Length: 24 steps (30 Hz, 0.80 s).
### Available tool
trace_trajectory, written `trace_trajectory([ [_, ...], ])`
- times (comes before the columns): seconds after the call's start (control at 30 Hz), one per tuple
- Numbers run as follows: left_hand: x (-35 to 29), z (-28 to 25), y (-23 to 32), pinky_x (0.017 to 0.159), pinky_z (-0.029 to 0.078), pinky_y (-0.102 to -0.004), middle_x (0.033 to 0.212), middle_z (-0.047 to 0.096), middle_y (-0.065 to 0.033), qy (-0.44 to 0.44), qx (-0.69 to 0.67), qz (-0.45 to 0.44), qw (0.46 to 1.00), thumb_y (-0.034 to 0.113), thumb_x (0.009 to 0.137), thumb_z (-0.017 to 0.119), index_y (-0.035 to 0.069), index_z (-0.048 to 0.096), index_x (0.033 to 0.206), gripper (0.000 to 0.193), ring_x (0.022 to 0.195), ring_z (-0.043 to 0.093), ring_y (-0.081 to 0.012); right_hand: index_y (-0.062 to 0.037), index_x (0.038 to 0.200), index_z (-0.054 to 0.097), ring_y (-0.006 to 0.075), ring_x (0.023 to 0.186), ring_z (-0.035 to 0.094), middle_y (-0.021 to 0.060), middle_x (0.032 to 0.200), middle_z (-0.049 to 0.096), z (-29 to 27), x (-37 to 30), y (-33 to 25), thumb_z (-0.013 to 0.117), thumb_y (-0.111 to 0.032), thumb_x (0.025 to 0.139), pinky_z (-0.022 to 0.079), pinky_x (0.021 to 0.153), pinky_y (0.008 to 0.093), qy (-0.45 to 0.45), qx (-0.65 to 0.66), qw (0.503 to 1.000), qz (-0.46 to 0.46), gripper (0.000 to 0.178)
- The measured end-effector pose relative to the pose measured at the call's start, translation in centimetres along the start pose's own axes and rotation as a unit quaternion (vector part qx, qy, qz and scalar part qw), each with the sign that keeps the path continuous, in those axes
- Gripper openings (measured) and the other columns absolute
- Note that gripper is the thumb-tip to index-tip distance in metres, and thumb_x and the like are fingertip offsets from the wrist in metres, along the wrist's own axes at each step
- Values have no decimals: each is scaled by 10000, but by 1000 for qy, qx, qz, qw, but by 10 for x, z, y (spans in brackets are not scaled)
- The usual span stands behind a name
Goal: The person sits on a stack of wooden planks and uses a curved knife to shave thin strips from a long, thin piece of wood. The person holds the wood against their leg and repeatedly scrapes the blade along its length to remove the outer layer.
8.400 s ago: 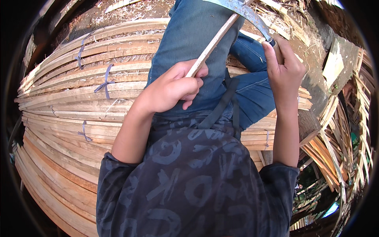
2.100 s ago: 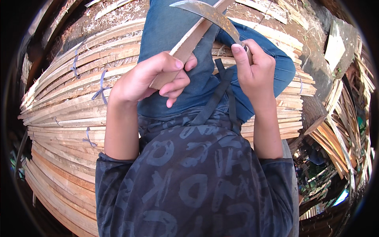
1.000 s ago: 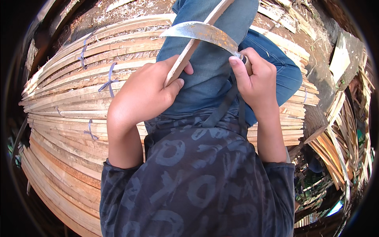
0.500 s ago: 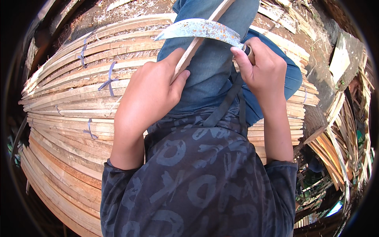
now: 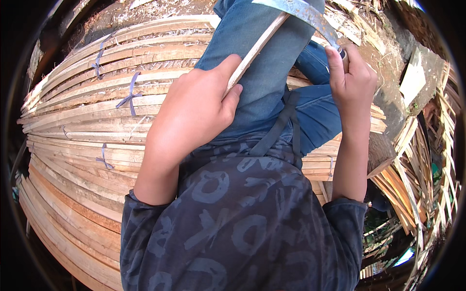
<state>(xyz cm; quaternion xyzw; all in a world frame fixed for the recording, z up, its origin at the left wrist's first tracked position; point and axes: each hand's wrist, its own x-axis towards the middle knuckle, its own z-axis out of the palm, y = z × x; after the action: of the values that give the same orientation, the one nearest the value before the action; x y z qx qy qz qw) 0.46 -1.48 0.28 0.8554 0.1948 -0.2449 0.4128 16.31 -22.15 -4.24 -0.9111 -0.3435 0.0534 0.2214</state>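
Left hand (image 5: 199, 111) closed round the stick (image 5: 257, 51), which slants away up-right over the thigh (image 5: 276, 72); right hand (image 5: 353, 75), nearer its far end, grips the knife (image 5: 313, 18) crossing there, perhaps touching.

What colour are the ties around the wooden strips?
Purplish-blue ties, showing best in the head view.

Holding a thin wood stick (image 5: 257, 51) in the left hand (image 5: 196, 106). Gripping a curved knife (image 5: 324, 28) in the right hand (image 5: 353, 75), with its blade (image 5: 303, 12) over the stick's far part. Wearing blue jeans (image 5: 264, 94) near long wood strips (image 5: 167, 52) tied with purple string (image 5: 130, 95).
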Motion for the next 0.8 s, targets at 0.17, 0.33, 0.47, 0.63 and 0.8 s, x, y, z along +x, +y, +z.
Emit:
trace_trajectory([
  [0.17,1,2,-1,621,481,-449,650,629,-194,8,2,10,1000,135,899,586,-15,544,1225,361,663,641,-402,-67,713,515,259,473,522,64,534,496,12,-9,-21,705,-419,870,416,452,345,-9,18,998,-66,430],
  [0.33,1,0,0,617,474,-452,644,623,-194,11,9,6,1000,133,892,588,-13,545,1217,359,663,632,-409,-74,720,521,247,474,527,49,540,503,13,18,17,663,-469,888,423,443,346,31,-56,991,-118,451],
  [0.47,-1,3,4,614,473,-448,639,622,-189,22,19,2,1000,134,893,587,-8,555,1185,326,666,634,-410,-40,835,566,332,540,540,123,592,530,4,34,36,601,-371,962,433,520,395,35,-79,991,-101,356],
  [0.63,-6,4,-6,617,471,-453,642,624,-181,-5,-13,15,1000,137,898,586,-1,551,1164,301,665,637,-407,-13,777,611,271,599,584,112,606,581,-38,62,154,534,-415,990,469,626,381,125,-170,959,190,462],
  [0.8,-7,8,-5,622,467,-464,653,628,-185,3,-12,4,1000,147,901,592,0,532,1134,282,685,639,-414,-57,693,560,85,545,419,-10,584,460,-46,8,175,516,-393,1012,350,528,271,101,-25,957,271,465],
])
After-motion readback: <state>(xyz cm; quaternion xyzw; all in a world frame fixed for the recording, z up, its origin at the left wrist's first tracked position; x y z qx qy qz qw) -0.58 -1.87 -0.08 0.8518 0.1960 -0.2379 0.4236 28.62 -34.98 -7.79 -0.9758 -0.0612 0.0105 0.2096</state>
